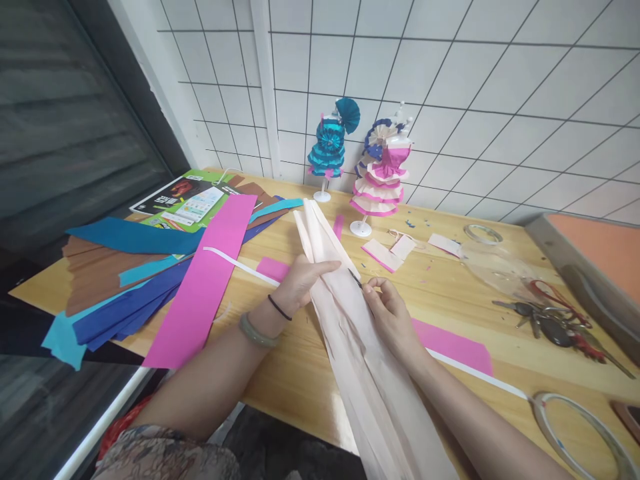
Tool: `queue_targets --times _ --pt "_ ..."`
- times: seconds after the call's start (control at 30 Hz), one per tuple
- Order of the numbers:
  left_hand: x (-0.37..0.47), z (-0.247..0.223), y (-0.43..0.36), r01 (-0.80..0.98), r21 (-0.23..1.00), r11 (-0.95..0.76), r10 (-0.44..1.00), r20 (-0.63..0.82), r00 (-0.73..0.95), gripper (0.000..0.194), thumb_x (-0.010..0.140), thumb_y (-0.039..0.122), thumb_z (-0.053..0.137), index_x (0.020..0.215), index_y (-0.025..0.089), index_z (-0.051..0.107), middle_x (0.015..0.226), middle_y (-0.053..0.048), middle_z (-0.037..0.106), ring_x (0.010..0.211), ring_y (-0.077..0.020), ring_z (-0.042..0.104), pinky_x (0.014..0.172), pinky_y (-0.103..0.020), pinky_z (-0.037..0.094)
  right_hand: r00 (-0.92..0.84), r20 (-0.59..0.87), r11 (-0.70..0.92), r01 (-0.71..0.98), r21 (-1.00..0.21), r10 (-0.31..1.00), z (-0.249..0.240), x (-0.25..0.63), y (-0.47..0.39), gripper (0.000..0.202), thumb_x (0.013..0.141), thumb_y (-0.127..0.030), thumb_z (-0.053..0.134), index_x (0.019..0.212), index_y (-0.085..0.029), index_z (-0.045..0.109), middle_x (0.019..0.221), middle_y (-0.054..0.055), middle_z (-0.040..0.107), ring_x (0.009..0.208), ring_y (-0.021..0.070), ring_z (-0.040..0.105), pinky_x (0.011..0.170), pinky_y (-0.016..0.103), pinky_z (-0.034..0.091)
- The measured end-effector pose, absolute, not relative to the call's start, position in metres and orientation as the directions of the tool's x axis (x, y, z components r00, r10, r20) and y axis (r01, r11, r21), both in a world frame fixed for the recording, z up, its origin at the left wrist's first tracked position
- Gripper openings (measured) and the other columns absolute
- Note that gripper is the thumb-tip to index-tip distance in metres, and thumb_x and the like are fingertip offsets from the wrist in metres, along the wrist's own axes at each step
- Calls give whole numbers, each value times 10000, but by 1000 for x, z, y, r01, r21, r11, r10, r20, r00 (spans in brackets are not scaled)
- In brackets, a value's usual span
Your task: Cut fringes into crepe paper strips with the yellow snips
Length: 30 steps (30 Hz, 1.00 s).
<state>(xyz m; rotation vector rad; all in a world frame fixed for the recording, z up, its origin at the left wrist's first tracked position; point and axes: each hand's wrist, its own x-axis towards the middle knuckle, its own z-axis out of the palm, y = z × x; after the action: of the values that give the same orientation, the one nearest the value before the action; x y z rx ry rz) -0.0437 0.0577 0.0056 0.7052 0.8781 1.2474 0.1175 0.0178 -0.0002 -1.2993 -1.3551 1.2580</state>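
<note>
A long length of pale pink crepe paper [350, 347], folded in layers, runs from the table's middle down over its front edge. My left hand [300, 283] grips its left side, the thumb lying across the top and the fingers hidden underneath. In my right hand [393, 310] is a pair of scissors [355, 278], closed around the handles. The dark blades point up and left at the right edge of the crepe paper. Bright pink paper [457, 347] with a white tape strip [480, 375] lies beneath my right forearm.
Brown, blue and pink paper strips [205, 287] spread across the left. At the back stand small dress forms in teal [327, 150] and pink paper dresses [383, 183]. Keys [553, 327], tape rolls [483, 233] and paper scraps [387, 253] lie to the right.
</note>
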Motion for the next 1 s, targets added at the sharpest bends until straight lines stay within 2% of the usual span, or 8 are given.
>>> queue_targets --times 0.2,0.33,0.63,1.0 --pt "-43 7 56 -492 844 211 977 -182 106 361 550 219 760 865 83 648 876 -130 687 823 -265 642 785 -402 502 -103 -126 -119 68 -990 987 1 116 18 303 777 -504 517 836 -251 360 529 -79 405 416 100 354 409 228 270" --pt "-43 7 56 -500 843 201 980 -176 97 383 544 209 765 884 83 645 890 -131 684 818 -261 640 773 -402 506 -118 -117 -113 42 -993 986 0 116 18 300 779 -493 523 843 -252 357 538 -77 418 423 99 362 411 225 276" --pt "-43 5 57 -507 839 197 980 -169 102 379 534 221 773 872 96 651 868 -109 686 784 -236 640 762 -383 507 -122 -76 -64 101 -993 990 -1 117 16 249 814 -482 476 801 -250 386 618 -46 449 531 126 407 492 248 341" --pt "-43 9 56 -527 833 167 986 -144 85 395 533 207 775 889 99 641 849 -97 687 757 -225 642 740 -378 514 -114 -49 -34 130 -991 992 1 119 16 266 810 -495 473 778 -241 400 609 -42 436 537 129 397 500 250 338"
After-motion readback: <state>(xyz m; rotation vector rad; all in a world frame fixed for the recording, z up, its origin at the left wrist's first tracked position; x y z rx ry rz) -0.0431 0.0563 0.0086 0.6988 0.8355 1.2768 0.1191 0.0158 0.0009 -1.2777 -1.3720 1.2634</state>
